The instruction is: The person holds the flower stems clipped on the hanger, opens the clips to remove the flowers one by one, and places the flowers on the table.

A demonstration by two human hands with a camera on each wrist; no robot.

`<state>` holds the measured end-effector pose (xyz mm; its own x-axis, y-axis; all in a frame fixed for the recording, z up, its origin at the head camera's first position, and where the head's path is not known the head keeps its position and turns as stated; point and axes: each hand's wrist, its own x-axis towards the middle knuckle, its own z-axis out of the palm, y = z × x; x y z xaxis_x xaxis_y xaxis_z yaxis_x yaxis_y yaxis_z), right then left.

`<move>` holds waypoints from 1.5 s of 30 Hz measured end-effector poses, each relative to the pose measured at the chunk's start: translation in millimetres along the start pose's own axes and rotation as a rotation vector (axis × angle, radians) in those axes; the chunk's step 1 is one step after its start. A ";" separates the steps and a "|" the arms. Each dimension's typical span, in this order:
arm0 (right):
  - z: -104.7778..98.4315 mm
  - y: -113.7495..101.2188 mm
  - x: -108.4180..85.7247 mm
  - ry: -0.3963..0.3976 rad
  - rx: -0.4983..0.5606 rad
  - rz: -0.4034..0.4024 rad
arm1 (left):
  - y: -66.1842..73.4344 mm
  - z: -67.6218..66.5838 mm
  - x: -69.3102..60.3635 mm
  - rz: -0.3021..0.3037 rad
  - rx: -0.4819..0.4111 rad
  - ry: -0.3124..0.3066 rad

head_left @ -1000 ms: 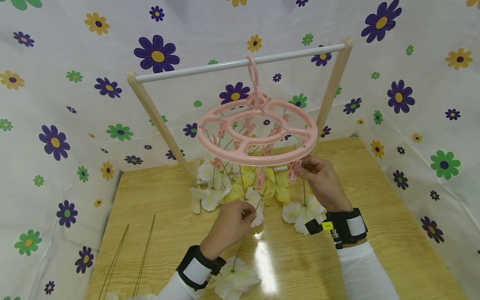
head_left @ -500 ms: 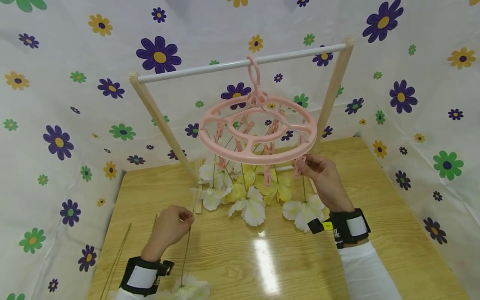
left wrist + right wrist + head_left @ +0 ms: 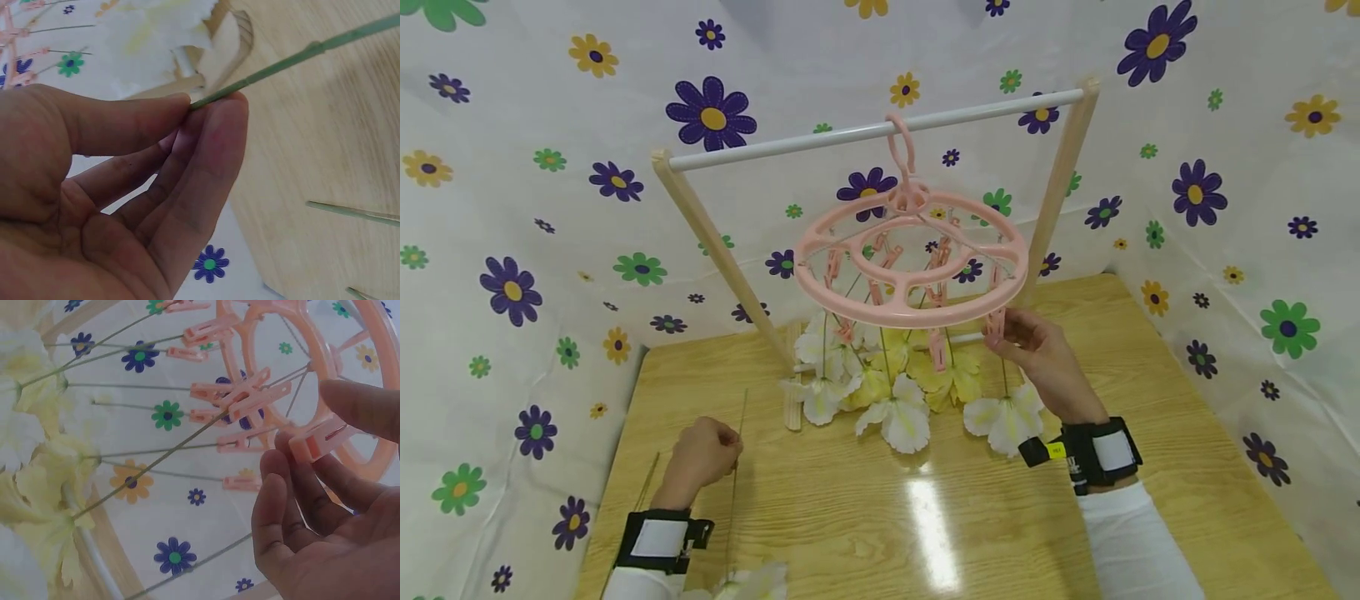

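My left hand (image 3: 700,458) pinches the thin green stem (image 3: 281,65) of a pale flower (image 3: 752,583) between thumb and fingertips; the bloom hangs low at the front left. My right hand (image 3: 1041,358) is at a pink clip (image 3: 996,323) under the right front rim of the round pink hanger (image 3: 902,315). In the right wrist view its fingertips lie against the clip (image 3: 312,440), with the thumb raised apart from it. Below that clip a white flower (image 3: 1006,421) hangs by its stem. Other clips hold stems of white and yellow flowers (image 3: 951,371).
The hanger hooks over a white rod (image 3: 790,146) between wooden posts (image 3: 1063,179). An unoccupied-looking pink clip (image 3: 937,350) hangs at the front. More stems (image 3: 647,483) lie on the wooden table (image 3: 865,533) at the left. Flower-patterned cloth (image 3: 625,100) surrounds the table.
My left hand has moved left, away from beneath the hanger, carrying its flower along. The hanger has turned slightly; my right hand stays beside the same clip, which now hangs more upright.
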<state>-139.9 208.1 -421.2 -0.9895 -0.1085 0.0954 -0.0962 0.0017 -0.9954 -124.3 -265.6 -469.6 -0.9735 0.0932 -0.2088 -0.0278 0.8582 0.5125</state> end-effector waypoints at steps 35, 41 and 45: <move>-8.5 50.3 0.6 -0.077 -0.349 0.176 | -31.7 26.6 33.3 -0.227 0.221 -0.138; -1.2 51.4 -14.4 -0.136 -0.311 0.191 | 27.6 13.0 21.8 -0.036 0.214 -0.036; 5.1 52.6 -22.2 -0.155 -0.306 0.178 | 77.1 19.8 10.1 0.153 0.109 0.006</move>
<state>-122.5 205.5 -475.7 -0.9679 -0.2284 -0.1052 0.0252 0.3280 -0.9443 -131.7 -188.4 -448.6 -0.9657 0.2245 -0.1305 0.1453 0.8837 0.4450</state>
